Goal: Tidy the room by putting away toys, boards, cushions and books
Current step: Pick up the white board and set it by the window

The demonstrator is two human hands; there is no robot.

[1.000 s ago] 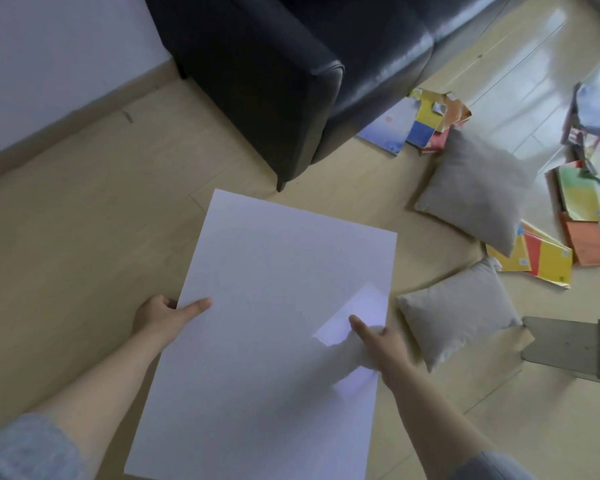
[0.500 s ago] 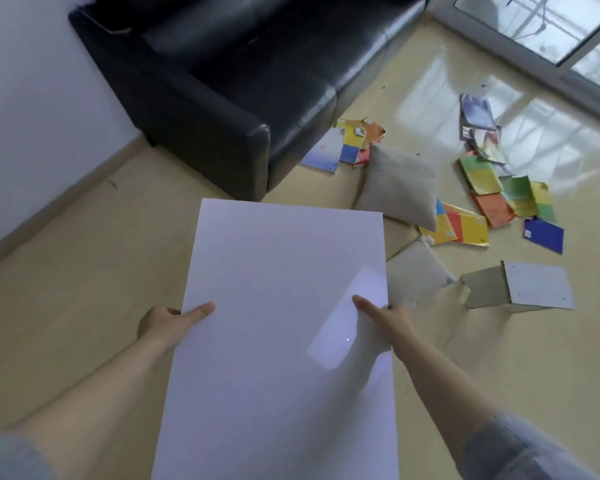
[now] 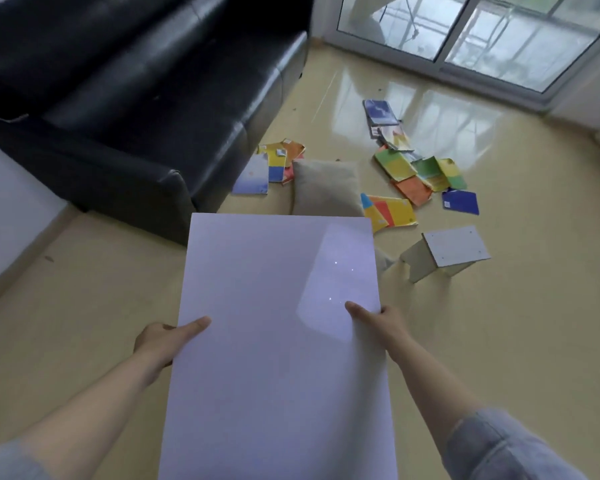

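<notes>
White board (image 3: 281, 341) held flat, long axis 12–6 o'clock. Left grip (image 3: 167, 341) pinches its 9 o'clock edge, right grip (image 3: 378, 322) its 3 o'clock edge; both equally near.

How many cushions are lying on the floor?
2. One grey cushion lies near the black sofa; a second cushion, mostly hidden, peeks out past the right edge of the white board.

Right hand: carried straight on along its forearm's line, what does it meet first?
The white board: the right hand grips its right edge, thumb on top. What lies beyond is unclear in depth.
</notes>
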